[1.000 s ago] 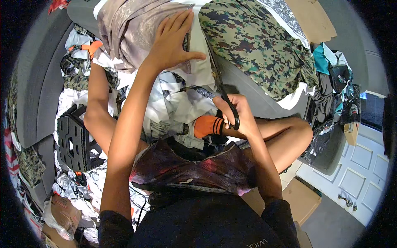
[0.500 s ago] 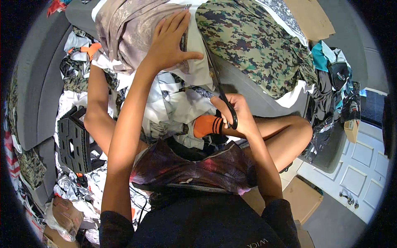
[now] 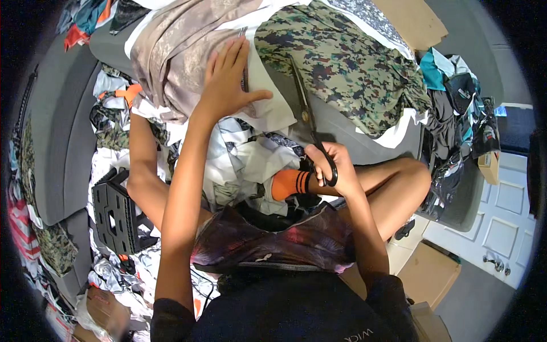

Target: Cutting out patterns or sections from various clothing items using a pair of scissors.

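My left hand (image 3: 226,81) lies open on the beige mottled fabric (image 3: 162,68), over its pale white margin (image 3: 268,111), thumb out to the side. My right hand (image 3: 333,168) grips large black-handled scissors (image 3: 309,122), whose long blades point away from me beside that margin, over a green camouflage fabric (image 3: 350,74). Whether the blades touch cloth I cannot tell. My bent legs (image 3: 393,199) and an orange striped sock (image 3: 288,185) are below the hands, among pale fabric scraps (image 3: 256,159).
A grey cushioned surface (image 3: 57,159) curves along the left, beside a black slotted plastic piece (image 3: 111,211). Piled dark and teal cloth (image 3: 447,108), cardboard (image 3: 407,23) and a small box (image 3: 488,168) are at the right and top, a white panelled door (image 3: 496,211) at lower right.
The view has shifted a little. The scissors' blades now stand out over the camouflage side, away from the white margin. My left hand stays spread on the fabric, lower in the picture.
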Demonstrator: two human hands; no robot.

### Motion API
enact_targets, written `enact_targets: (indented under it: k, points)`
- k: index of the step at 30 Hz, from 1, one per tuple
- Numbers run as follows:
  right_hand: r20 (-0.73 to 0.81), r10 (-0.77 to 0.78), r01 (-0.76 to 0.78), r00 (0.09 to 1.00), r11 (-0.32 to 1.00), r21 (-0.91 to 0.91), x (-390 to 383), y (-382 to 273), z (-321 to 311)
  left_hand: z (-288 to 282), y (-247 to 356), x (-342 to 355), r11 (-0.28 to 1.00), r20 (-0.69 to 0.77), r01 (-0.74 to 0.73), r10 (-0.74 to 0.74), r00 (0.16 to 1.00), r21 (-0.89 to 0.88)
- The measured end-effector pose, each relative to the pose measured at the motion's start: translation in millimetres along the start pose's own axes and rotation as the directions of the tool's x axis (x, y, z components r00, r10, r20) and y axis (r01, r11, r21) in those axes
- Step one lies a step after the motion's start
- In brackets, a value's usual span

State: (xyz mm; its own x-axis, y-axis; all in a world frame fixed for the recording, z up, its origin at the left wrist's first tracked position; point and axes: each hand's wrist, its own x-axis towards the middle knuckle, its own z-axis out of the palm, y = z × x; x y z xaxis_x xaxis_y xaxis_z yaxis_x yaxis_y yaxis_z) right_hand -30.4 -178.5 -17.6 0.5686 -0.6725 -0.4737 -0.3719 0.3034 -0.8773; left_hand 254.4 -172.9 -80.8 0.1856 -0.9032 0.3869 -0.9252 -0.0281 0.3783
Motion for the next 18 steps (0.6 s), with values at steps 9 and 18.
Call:
enact_targets:
  k: [9,18]
  points:
    - [-0.044,0.029,-0.025,0.999,0.997,0.069,-33,17,4,1,49,-17,0.999,0.081,-0.017,0.021,0.996,-0.045]
    - [-0.094,-0.265,0.225,0.96,0.925,-0.307,-70,9,-15,-24,66,-12,0.967,0.163,0.087,-0.048,0.986,-0.238]
